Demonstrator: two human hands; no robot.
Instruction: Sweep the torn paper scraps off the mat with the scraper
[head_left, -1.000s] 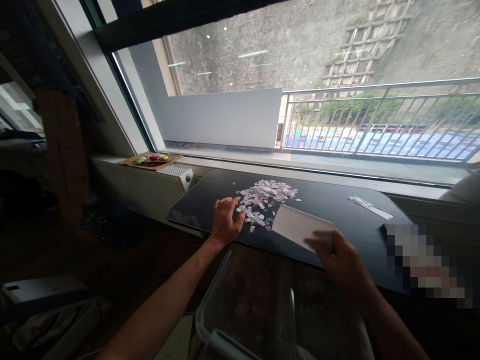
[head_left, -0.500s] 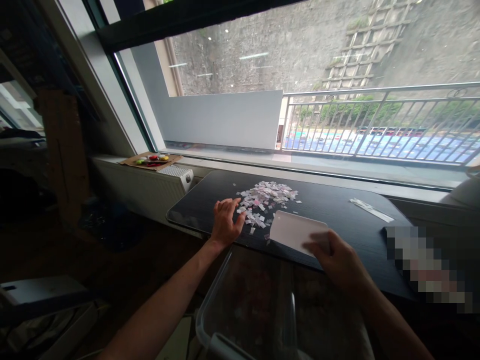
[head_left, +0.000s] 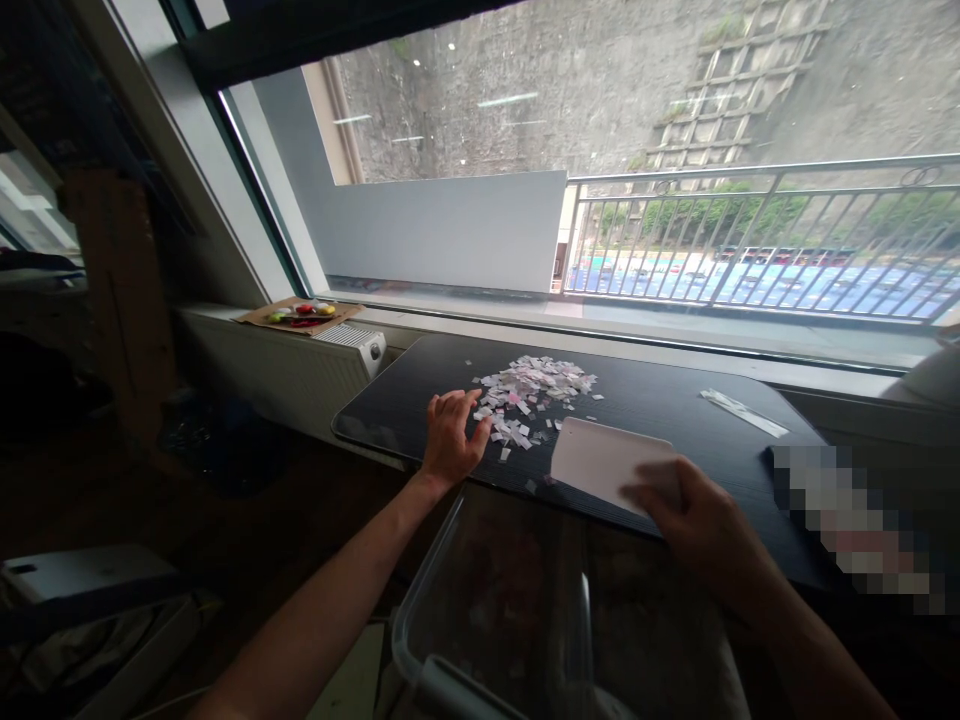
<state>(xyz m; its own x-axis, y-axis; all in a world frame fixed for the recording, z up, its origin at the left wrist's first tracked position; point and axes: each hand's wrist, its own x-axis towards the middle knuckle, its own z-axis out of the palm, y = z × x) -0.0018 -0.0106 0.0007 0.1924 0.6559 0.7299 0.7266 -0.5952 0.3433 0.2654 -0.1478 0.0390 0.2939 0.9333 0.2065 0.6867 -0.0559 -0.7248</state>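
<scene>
A loose heap of small white and pinkish paper pieces (head_left: 536, 380) lies on the dark table (head_left: 645, 390). My left hand (head_left: 454, 437) rests at the heap's left edge, fingers apart and curved, with nothing held in it. In my right hand (head_left: 686, 500) is a flat, pale scraper-like sheet (head_left: 607, 460) with rounded corners, gripped at its right end. The sheet is tilted over the table's near edge, right of the heap. A few stray pieces lie between the sheet and my left hand.
Below the table's near edge stands a clear plastic bin (head_left: 495, 600), its contents dim. White strips (head_left: 742, 412) lie at the table's right. A radiator (head_left: 300, 365) at the left bears a cardboard piece (head_left: 262, 313) with colourful items. A window runs behind.
My right hand has moved the pale sheet a little to the right, away from the heap. My left hand has stayed almost in place beside the paper pieces.
</scene>
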